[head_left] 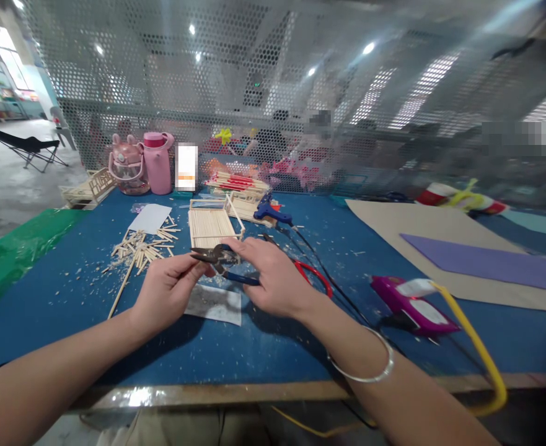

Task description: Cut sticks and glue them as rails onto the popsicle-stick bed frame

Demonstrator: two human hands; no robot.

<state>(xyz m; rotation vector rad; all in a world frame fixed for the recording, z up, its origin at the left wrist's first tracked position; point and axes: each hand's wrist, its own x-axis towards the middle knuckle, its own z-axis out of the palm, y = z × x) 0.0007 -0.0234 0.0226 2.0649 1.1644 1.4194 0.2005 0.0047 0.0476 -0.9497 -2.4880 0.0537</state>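
My right hand point(273, 275) is closed around the blue handles of a pair of pliers point(238, 277), whose dark jaws point left. My left hand point(168, 288) pinches something at the tips of the jaws; fingers and jaws hide most of it, and I cannot make out what it is. Just beyond the pliers stands a small frame of wooden sticks point(210, 226) with a slatted base and thin raised rails. A pile of short cut sticks point(140, 249) lies to the left of it. Beneath my hands is a grey and white sheet point(217, 305) on the blue tabletop.
A blue glue gun point(273, 212) with a black cord lies behind my right hand, near red-handled scissors point(317, 279). A purple device point(414, 306) with a yellow strap sits to the right. Pink bottles point(158, 164) stand at the back by a perforated metal screen point(235, 80).
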